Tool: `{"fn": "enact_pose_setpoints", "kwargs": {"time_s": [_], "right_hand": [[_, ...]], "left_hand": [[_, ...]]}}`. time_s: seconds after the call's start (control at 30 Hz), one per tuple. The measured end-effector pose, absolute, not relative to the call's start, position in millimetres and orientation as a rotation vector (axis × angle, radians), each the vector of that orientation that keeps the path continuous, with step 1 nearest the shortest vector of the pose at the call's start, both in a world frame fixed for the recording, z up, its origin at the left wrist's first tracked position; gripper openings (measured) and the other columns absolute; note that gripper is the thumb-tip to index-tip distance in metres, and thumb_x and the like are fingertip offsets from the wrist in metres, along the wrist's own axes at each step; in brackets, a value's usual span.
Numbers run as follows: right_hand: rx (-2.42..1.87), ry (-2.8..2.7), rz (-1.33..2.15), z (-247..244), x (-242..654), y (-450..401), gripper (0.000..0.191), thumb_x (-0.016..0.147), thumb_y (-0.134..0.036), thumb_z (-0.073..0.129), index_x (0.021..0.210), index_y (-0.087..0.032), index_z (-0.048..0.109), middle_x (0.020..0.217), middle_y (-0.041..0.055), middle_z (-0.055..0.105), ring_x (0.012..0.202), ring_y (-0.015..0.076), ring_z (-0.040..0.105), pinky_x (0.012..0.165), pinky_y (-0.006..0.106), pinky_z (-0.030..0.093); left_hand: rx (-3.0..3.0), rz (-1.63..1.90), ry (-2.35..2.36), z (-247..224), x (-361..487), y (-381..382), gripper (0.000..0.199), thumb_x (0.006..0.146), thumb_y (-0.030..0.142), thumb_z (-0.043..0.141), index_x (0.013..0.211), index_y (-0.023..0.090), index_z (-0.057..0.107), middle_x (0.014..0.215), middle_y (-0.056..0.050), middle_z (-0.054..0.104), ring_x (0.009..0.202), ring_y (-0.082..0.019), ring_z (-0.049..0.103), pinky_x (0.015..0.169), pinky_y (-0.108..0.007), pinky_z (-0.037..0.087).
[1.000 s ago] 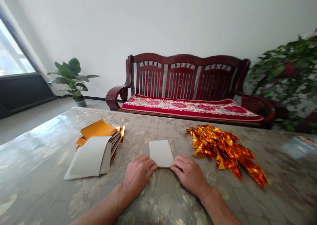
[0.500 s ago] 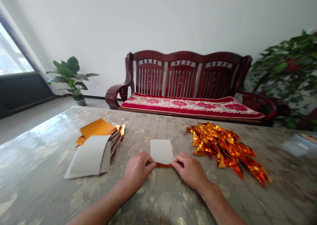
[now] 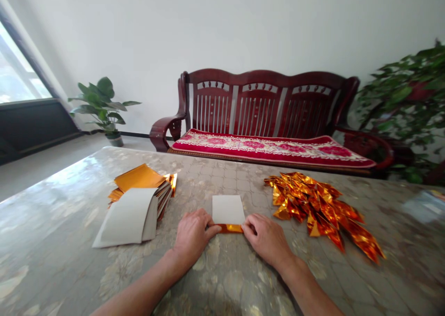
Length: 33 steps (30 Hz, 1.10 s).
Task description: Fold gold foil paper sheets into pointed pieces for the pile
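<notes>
A sheet of foil paper [image 3: 228, 209] lies white side up on the table in front of me, its near edge turned over as a shiny orange-gold strip. At the left end of that strip, the thumb and fingers of my left hand [image 3: 193, 228] are closed on the paper. My right hand [image 3: 264, 235] pinches the strip's other end the same way. Left of my hands sits a fanned stack of foil paper [image 3: 125, 217], some sheets white side up and others gold. To the right is a heap of folded gold foil pieces [image 3: 314, 204].
The table [image 3: 222, 279] has a glossy patterned cover. A clear plastic packet [image 3: 426, 207] lies near its right edge. Beyond stands a dark red wooden bench [image 3: 259, 107] with a red floral runner [image 3: 271, 147]. Potted plants [image 3: 104, 105] are on both sides.
The near edge of the sheet has been folded over toward the far side, so a wider, flatter gold strip shows. Both hands keep their hold at its ends. The view has shifted slightly.
</notes>
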State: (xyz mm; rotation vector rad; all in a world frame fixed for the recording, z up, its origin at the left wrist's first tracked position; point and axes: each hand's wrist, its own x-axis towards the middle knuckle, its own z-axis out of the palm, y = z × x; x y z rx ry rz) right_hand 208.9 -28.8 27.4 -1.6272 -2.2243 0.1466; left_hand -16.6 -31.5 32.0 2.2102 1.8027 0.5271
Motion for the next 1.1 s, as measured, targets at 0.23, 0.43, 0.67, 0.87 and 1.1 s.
{"fn": "enact_pose_setpoints", "kwargs": {"time_s": [0.23,0.43,0.67,0.87,1.1], "right_hand": [[-1.641,-2.19,0.136,24.5,209.9,-28.3,0.022,0.09,-0.028,0.055,0.069,-0.022,0.056,0.074,-0.0009,0.066,0.071,0.0155,0.057,0.062,0.027,0.028],[-1.636,-2.154,0.249,26.3,212.9,-28.7,0.023,0.088,-0.034,0.06,0.068,-0.022,0.058,0.074,-0.0021,0.065,0.071,0.015,0.057,0.061,0.027,0.029],[-1.621,-2.165,0.277,27.4,214.3,-28.6,0.024,0.09,-0.035,0.058,0.07,-0.022,0.057,0.075,-0.0026,0.064,0.073,0.0148,0.056,0.063,0.026,0.03],[-1.601,-2.202,0.241,26.9,214.0,-27.5,0.025,0.09,-0.034,0.057,0.068,-0.022,0.057,0.074,-0.0018,0.064,0.071,0.0148,0.055,0.062,0.026,0.029],[-1.63,-2.202,0.192,28.0,211.4,-27.2,0.023,0.085,-0.028,0.056,0.063,-0.021,0.055,0.069,-0.0004,0.063,0.064,0.0139,0.052,0.059,0.027,0.027]], "left_hand": [[2.215,0.482,1.803,35.2,-16.3,-33.8,0.023,0.086,0.041,0.065,0.072,0.022,0.067,0.082,0.0,0.065,0.085,-0.017,0.06,0.074,-0.027,0.033],[2.186,0.442,1.808,38.8,-15.7,-35.1,0.022,0.084,0.04,0.066,0.072,0.022,0.065,0.084,0.0,0.065,0.086,-0.017,0.061,0.074,-0.027,0.033],[2.164,0.503,1.807,37.1,-15.3,-35.8,0.022,0.084,0.039,0.067,0.071,0.021,0.065,0.082,0.0,0.064,0.082,-0.016,0.06,0.073,-0.027,0.033],[2.078,0.591,1.77,36.0,-15.0,-36.4,0.011,0.081,0.033,0.069,0.075,0.023,0.069,0.083,0.001,0.066,0.082,-0.016,0.06,0.074,-0.026,0.034],[2.123,0.559,1.758,36.6,-15.7,-36.5,0.015,0.085,0.03,0.062,0.073,0.022,0.068,0.082,0.0,0.066,0.085,-0.017,0.061,0.075,-0.026,0.035]]}}
